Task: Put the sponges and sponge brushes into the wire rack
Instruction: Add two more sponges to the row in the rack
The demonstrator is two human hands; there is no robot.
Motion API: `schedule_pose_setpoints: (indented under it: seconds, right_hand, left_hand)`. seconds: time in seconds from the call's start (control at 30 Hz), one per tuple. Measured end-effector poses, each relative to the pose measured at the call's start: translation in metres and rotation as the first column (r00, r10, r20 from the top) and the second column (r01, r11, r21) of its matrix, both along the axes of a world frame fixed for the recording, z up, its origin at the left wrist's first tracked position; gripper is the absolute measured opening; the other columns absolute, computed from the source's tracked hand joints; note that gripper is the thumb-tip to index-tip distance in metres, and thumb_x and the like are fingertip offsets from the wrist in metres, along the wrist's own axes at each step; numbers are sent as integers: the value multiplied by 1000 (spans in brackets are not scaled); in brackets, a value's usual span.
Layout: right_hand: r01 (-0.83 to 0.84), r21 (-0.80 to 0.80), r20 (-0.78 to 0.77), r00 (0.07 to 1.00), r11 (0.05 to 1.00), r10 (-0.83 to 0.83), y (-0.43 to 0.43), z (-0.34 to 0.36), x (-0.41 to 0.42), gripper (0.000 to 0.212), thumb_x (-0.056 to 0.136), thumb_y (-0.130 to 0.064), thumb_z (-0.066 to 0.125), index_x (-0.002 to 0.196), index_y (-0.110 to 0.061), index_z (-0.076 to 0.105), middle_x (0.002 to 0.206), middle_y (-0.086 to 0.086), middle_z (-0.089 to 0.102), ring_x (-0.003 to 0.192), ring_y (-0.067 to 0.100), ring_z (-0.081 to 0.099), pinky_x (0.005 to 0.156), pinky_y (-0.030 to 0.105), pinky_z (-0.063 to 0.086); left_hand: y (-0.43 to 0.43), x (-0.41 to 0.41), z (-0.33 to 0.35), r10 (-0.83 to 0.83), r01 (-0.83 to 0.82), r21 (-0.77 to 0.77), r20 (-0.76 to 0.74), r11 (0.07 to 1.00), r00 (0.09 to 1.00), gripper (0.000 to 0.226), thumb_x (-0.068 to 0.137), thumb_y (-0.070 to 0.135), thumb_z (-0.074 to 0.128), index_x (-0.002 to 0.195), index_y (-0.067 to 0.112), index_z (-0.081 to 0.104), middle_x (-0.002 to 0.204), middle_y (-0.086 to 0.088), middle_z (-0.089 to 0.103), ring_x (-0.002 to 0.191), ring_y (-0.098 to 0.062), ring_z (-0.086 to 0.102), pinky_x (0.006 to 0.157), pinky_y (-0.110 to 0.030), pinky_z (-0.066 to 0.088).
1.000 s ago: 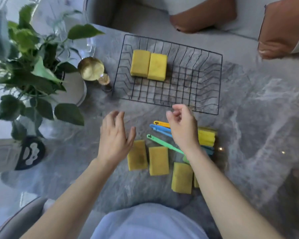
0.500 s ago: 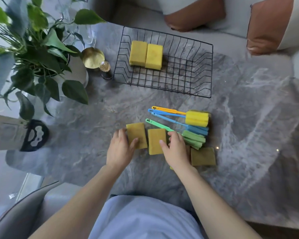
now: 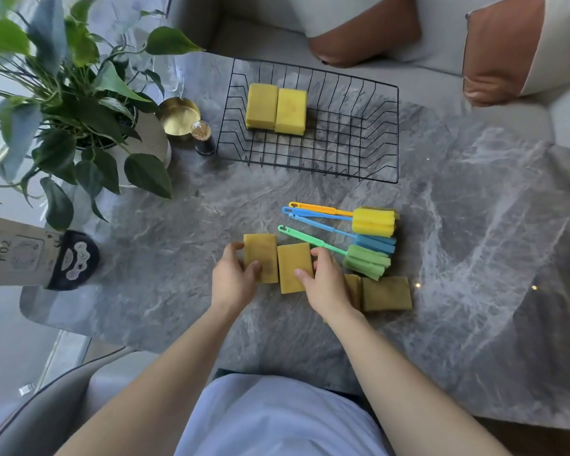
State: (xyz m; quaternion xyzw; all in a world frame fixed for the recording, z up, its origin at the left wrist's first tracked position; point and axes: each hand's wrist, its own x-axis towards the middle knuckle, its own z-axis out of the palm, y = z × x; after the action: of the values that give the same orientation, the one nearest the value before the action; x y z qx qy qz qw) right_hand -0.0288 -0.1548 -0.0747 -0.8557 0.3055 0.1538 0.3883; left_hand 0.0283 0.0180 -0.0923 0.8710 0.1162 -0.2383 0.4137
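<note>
Grey marble table (image 3: 474, 225) bears wire rack (image 3: 369, 159), sponges (image 3: 387, 292), sponge brushes (image 3: 372, 222), potted plant (image 3: 79, 110).

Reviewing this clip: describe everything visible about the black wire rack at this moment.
The wire rack is a shallow rectangular basket of thin black wire, with a grid floor and sloped sides of closely spaced bars. It sits flat on the grey marble table, at the far side from the person. Two yellow sponges lie side by side, touching, in its far-left corner; the rest of the floor is bare. A small dark bottle stands just outside its left side. Neither hand touches it.
</note>
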Motion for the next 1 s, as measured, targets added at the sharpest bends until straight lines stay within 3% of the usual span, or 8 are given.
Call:
schedule_pose_setpoints:
  seconds: [0.07,0.2,0.33,0.43,0.57,0.87,1.0]
  right_hand:
    - [15,15,8,1000,1000,-15,-2,-1,-1,46,91,-24,70,131,-15,48,121,8,57,110,25,56,96,42,48]
    - [71,66,21,997,995,-72,-10,0,-3,42,90,-23,71,126,-19,50,101,2,58,89,19,57,74,29,45]
    - [181,150,91,976,972,-196,-22,11,-2,35,89,-24,72,116,-28,49,91,-2,59,78,12,57,63,22,42]
    - [214,197,181,951,957,-250,-31,27,5,35,89,-23,73,114,-29,49,89,-4,59,79,12,58,66,24,48]
    - [241,252,276,910,937,-308,-47,49,23,37,88,-21,73,119,-24,53,97,3,62,87,19,62,78,34,55]
    - [284,258,438,818,923,-374,-102,83,81,37,88,-13,73,119,-20,54,94,-3,64,81,6,60,77,24,52]
    - [297,248,468,797,922,-383,-129,91,101,39,88,-14,73,122,-18,54,97,1,64,83,8,60,78,23,52]
  left_hand:
    - [2,1,4,33,-33,-27,-5,999,999,43,91,23,70,131,22,56,78,10,63,72,-1,60,56,-19,40]
    - [6,5,12,59,-58,-97,4,994,998,43,91,25,71,131,24,56,80,3,68,74,-11,65,62,-28,46]
    - [6,14,24,87,-76,-183,50,980,995,41,91,25,73,129,27,57,80,-2,67,77,-18,66,69,-40,55]
    - [0,24,33,98,-77,-249,75,965,992,41,90,23,74,128,29,59,79,-2,66,77,-18,67,75,-43,58]
    - [-15,43,44,110,-70,-316,110,946,988,41,89,24,75,127,31,60,73,7,65,63,0,63,64,-28,50]
    - [-69,109,72,100,-23,-394,176,919,979,39,89,23,75,126,27,61,82,-3,74,78,-16,73,75,-35,56]
    - [-97,143,78,96,-9,-388,203,921,974,40,89,22,75,126,24,61,78,1,69,72,-11,68,69,-30,52]
